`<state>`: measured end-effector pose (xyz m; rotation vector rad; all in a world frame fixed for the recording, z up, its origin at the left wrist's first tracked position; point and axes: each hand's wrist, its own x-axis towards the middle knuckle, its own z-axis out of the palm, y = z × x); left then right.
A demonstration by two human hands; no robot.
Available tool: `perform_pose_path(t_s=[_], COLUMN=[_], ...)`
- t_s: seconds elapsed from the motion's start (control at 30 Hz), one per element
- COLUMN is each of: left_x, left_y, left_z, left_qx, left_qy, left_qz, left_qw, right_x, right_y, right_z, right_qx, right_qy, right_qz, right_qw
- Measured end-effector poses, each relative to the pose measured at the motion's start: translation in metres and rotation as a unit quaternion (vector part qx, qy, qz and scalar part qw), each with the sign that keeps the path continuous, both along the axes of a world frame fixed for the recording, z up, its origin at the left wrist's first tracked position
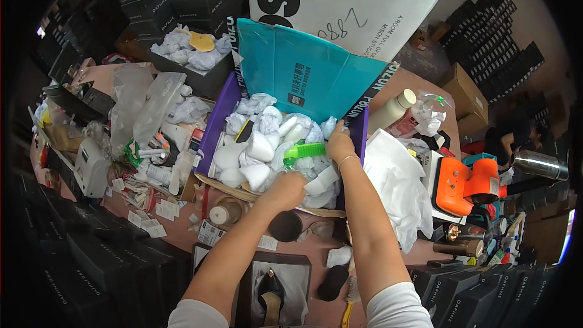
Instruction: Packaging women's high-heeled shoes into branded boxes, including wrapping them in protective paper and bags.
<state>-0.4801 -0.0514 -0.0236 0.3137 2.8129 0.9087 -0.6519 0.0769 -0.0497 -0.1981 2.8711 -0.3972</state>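
Observation:
An open box [222, 123] with purple sides and a raised teal lid [291, 67] stands before me, filled with white foam and crumpled tissue stuffing [260, 147]. My left hand [286, 191] is closed over the stuffing at its near edge; what its fingers hold is hidden. My right hand [340, 144] is curled at the box's right side, near the lid's lower corner, its grip also hidden. A bright green brush [305, 150] lies on the stuffing between my hands. Below my forearms, a black high-heeled shoe [271, 296] rests on tissue in an open shoebox [244, 288].
Crumpled white tissue sheets [395, 182] and an orange machine [455, 185] are on the right. A cluttered tray with clear plastic bags [143, 103] sits left. Dark shoeboxes [109, 267] are stacked around the table. A person [516, 140] is at far right.

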Motion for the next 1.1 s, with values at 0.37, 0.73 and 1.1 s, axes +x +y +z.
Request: perform_pose_path(t_s=[0.37,0.73,1.1], left_x=[0.006,0.03,0.029], left_y=[0.001,-0.017,-0.019], left_z=[0.009,0.022,0.02], left_qx=[0.067,-0.081,-0.053], left_qy=[0.118,0.136,0.059], left_qz=[0.15,0.247,0.239], left_qw=[0.979,0.956,0.968], right_x=[0.095,0.089,0.075], right_y=[-0.004,0.019,0.002], right_z=[0.034,0.019,0.052], right_qx=[0.01,-0.09,0.009], right_qy=[-0.101,-0.126,0.026], right_qz=[0.304,0.274,0.223], right_qw=[0.947,0.949,0.975])
